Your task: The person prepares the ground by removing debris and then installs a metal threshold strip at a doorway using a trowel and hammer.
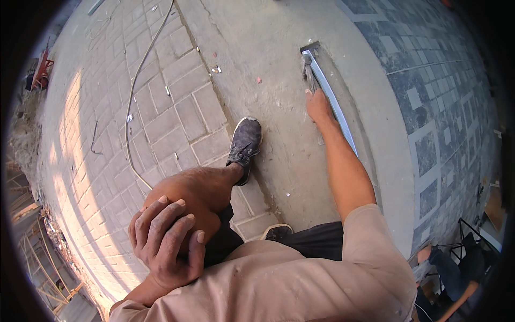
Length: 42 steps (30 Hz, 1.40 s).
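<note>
My left hand (169,236) rests on my bent left knee (188,188), its fingers spread over the skin with nothing in them. Reaching forward, my right hand (319,107) is closed round the handle of what looks like a hammer (309,70). Its grey head lies at the far end of a long, pale metal strip (333,99), and I cannot tell whether the two touch. The strip lies along a narrow recess (343,86) in the concrete, just right of the hand. My forearm hides part of the strip's near end.
Left of my dark shoe (247,142) is brick paving (177,102), crossed by a cable (131,102). Small litter (216,70) dots the ground. Grey patterned tiles (429,107) run along the right. Another person (456,273) is at the lower right edge.
</note>
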Motion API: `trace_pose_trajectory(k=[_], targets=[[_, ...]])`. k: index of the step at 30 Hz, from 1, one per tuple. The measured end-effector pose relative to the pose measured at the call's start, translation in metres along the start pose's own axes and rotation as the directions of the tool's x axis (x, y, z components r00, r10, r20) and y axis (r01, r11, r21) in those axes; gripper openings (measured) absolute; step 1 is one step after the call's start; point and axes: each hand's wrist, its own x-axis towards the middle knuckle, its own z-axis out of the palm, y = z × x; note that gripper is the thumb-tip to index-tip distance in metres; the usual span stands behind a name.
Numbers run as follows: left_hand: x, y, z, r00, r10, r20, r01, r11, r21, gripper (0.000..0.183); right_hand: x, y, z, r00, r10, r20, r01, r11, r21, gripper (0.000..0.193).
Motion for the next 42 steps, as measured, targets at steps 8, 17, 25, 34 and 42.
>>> trace_pose_trajectory(k=[8,17,25,34,42], targets=[[-0.001,0.003,0.000,0.999,-0.036,0.015,0.036,0.999,0.016,0.021,0.008,-0.022,0.013,0.999,0.030,-0.024,-0.027,0.994,0.106,0.042],[-0.004,0.001,0.003,0.999,-0.045,-0.011,0.045,0.999,-0.015,0.021,0.019,-0.044,0.003,0.890,0.316,0.329,-0.379,0.913,0.148,0.042],[-0.013,-0.008,0.004,0.998,-0.054,-0.013,0.054,0.997,-0.048,0.022,0.009,-0.050,0.008,0.972,0.187,0.139,-0.207,0.967,0.148,0.043],[0.027,0.008,0.007,0.991,0.135,0.022,-0.130,0.980,-0.153,0.025,-0.043,-0.015,-0.012,0.894,0.198,0.403,-0.214,0.977,-0.005,0.045],[0.186,0.055,0.075,0.580,0.568,0.584,0.149,0.631,-0.761,0.043,-0.224,0.033,-0.115,0.729,0.384,0.566,-0.519,0.850,0.091,0.039]])
